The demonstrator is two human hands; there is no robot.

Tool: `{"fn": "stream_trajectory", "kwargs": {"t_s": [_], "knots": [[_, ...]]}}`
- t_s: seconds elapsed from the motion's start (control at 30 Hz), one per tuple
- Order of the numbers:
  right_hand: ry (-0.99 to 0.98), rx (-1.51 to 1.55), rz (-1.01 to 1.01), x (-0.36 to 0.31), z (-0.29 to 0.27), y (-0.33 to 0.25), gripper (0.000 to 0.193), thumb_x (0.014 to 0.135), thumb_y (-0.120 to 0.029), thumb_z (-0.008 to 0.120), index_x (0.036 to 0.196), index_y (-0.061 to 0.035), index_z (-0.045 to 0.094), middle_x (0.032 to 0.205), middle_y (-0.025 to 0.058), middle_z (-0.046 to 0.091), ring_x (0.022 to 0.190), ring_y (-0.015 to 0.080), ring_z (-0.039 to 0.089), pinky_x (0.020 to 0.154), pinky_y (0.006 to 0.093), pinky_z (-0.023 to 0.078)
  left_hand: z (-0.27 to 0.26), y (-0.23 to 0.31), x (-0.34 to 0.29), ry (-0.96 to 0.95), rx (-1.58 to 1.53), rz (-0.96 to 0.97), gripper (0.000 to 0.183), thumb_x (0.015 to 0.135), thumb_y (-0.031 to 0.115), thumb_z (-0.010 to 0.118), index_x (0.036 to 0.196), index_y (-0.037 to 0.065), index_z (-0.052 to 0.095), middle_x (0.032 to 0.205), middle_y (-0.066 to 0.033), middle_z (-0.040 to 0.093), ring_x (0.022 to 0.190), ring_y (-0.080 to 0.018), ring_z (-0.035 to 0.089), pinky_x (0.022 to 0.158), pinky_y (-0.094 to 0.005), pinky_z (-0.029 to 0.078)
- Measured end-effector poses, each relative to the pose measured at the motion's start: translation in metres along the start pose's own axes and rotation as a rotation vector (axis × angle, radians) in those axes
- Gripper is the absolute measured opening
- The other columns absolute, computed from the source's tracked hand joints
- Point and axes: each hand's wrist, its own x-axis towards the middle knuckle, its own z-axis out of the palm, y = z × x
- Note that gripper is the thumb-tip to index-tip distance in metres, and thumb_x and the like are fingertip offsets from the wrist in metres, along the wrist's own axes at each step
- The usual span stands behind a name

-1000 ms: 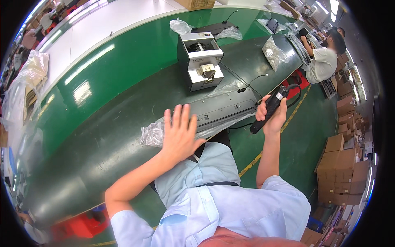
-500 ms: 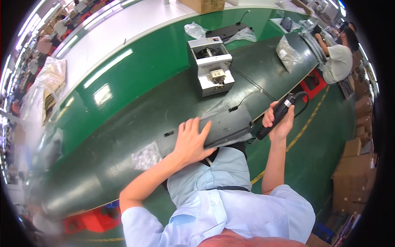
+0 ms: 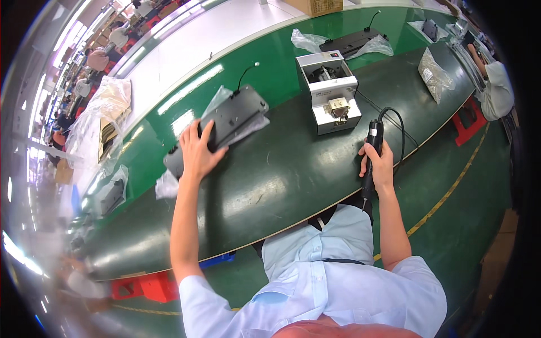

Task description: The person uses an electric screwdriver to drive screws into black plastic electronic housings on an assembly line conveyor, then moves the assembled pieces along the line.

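Head view: left grip (image 3: 197, 155) partly hides black panel (image 3: 239, 115), pinch unclear; right grip (image 3: 380, 163) clasps corded screwdriver (image 3: 374, 134).

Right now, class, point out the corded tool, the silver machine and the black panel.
Corded tool (image 3: 368, 179), head view: its lower barrel.
Silver machine (image 3: 329, 90), head view: front frame.
Black panel (image 3: 234, 119), head view: broad face.

A cardboard box (image 3: 322, 5) stood on the white table (image 3: 236, 23). A red stool (image 3: 160, 288) was noted at lower left; a yellow line (image 3: 449, 191) crossed the green floor (image 3: 428, 177).
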Motion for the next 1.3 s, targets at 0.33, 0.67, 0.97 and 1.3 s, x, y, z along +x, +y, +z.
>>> {"fn": "stream_trajectory", "kwargs": {"t_s": [0.33,0.67,0.97,1.3], "knots": [[0.085,-0.018,-0.013,-0.003,0.002,0.001,0.021,0.099,-0.016,0.064,0.106,0.0008,0.054,0.089,0.0116,0.065,0.047,0.0146,0.056,0.04,0.0313,0.049,0.01,0.072,0.069,-0.286,-0.212,-0.088,0.051,0.092,0.029,0.072,0.137,0.007,0.063,0.149,-0.0182,0.054,0.138,-0.0378,0.05,0.115,-0.0495,0.039],[0.095,-0.075,-0.001,0.002,0.006,0.006,0.027,0.102,-0.017,0.062,0.117,0.0039,0.055,0.09,0.0108,0.064,0.046,0.0132,0.053,0.04,0.0295,0.047,-0.175,0.144,-0.006,0.027,-1.076,0.477,0.022,0.077,0.012,0.079,0.072,0.004,0.059,0.071,-0.0086,0.057,0.06,-0.0268,0.057,0.057,-0.0382,0.045],[0.132,-0.178,-0.008,0.001,0.008,0.008,0.032,0.104,-0.019,0.06,0.124,0.0059,0.056,0.093,0.0103,0.063,0.049,0.011,0.052,0.04,0.027,0.046,-0.186,0.136,-0.027,0.134,-1.399,0.557,0.026,0.077,0.007,0.072,0.064,0.003,0.05,0.057,-0.0039,0.037,0.046,-0.0219,0.041,0.043,-0.0352,0.028],[0.141,-0.202,0.006,-0.001,0.015,0.005,0.031,0.104,-0.02,0.06,0.121,0.0057,0.056,0.092,0.011,0.062,0.05,0.011,0.052,0.04,0.0269,0.046,-0.187,0.148,-0.019,0.265,-1.587,0.572,0.027,0.076,-0.007,0.05,0.055,0.005,0.036,0.055,-0.0017,0.031,0.041,-0.0133,0.028,0.042,-0.0269,0.018]]}}
